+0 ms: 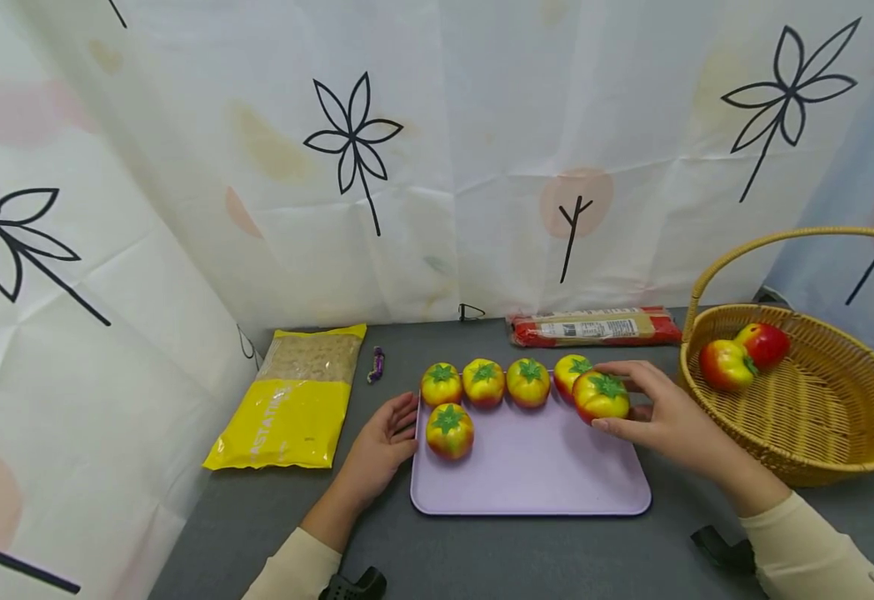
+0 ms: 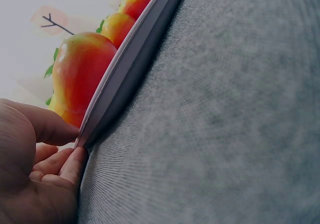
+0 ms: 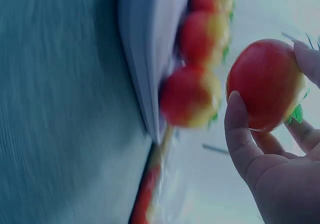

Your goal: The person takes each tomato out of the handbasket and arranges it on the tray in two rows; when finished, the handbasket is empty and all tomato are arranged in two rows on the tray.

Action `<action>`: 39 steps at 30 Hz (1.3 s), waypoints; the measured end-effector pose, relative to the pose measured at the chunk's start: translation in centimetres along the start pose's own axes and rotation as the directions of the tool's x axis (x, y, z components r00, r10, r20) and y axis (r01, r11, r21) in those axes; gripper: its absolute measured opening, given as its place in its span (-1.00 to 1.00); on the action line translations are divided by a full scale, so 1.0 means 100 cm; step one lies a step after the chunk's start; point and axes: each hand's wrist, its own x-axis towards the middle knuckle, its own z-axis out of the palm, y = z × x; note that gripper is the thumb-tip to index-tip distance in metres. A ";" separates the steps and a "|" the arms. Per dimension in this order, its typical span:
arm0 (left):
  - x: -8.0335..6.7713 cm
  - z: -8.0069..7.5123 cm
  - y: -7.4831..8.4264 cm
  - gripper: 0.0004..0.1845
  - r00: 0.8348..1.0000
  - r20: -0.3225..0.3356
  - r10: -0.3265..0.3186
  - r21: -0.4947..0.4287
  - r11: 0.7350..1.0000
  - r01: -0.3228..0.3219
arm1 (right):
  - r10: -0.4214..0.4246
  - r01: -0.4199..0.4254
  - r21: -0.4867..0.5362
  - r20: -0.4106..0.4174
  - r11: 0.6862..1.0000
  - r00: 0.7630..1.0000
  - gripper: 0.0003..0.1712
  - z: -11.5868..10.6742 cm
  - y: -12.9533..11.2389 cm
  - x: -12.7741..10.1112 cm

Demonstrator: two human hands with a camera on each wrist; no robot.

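Note:
A lilac tray (image 1: 534, 479) lies on the grey table. At its back stands a row of yellow-red tomatoes (image 1: 484, 382) with green tops, and one more tomato (image 1: 449, 431) sits in front at the left. My right hand (image 1: 603, 398) grips another tomato (image 1: 600, 393) at the row's right end, thumb in front and fingers behind. In the right wrist view this tomato (image 3: 262, 84) hangs in my right hand (image 3: 270, 74), apart from the tray (image 3: 145, 59). My left hand (image 1: 409, 423) pinches the tray's left edge (image 2: 120, 74) between thumb and fingers (image 2: 67, 164).
A wicker basket (image 1: 834, 417) with a handle stands at the right and holds two red-yellow fruits (image 1: 744, 354). A yellow bag (image 1: 294, 400) lies at the left, with a small purple sweet (image 1: 377, 364) beside it. A red packet (image 1: 594, 327) lies along the curtain at the back.

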 end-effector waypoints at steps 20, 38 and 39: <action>0.002 0.000 0.000 -0.22 1.000 -0.006 0.008 0.005 1.000 -0.008 | -0.008 -0.004 0.063 0.187 0.998 0.982 -0.21 0.058 -0.018 0.024; 0.000 0.001 0.001 -0.23 1.000 -0.008 0.005 -0.001 1.000 -0.005 | -0.023 0.021 0.011 0.239 1.000 0.971 -0.29 0.090 -0.028 0.037; 0.000 0.001 0.001 -0.23 1.000 -0.006 0.004 -0.001 1.000 -0.004 | -0.019 0.018 0.007 0.238 1.000 0.971 -0.29 0.091 -0.029 0.037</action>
